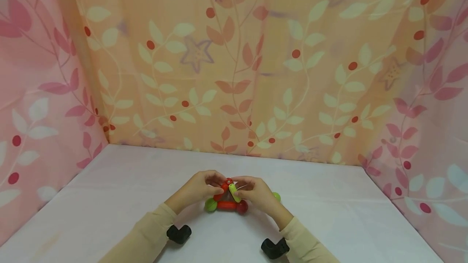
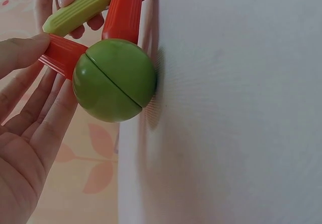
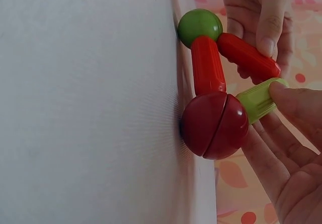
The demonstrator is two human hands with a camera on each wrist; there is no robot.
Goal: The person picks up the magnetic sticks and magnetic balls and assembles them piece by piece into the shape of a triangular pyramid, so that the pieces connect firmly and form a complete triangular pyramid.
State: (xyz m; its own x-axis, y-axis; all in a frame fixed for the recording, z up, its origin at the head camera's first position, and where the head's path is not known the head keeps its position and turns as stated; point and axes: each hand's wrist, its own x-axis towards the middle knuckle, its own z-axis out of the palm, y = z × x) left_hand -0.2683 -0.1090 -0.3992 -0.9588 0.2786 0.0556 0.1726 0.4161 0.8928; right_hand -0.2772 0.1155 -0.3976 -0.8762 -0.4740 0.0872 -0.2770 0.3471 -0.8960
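A triangular frame of toy rods and balls stands on the white table. A red rod (image 1: 226, 205) forms its base, running between a green ball (image 2: 115, 80) and a dark red ball (image 3: 214, 126). My left hand (image 1: 202, 185) pinches a second red rod (image 3: 246, 54) that slopes up from the green ball. With thumb and fingers my right hand (image 1: 257, 193) pinches a yellow-green rod (image 3: 257, 100) rising from the dark red ball. The upper ends of the two sloping rods come together at the top, between the fingertips of both hands.
Another light green ball (image 1: 276, 196) lies on the table (image 1: 234, 242) beyond my right wrist, partly hidden by it. Black wrist-worn pieces (image 1: 179, 234) sit at both cuffs. Patterned curtains (image 1: 234, 72) enclose the table at the back and on both sides.
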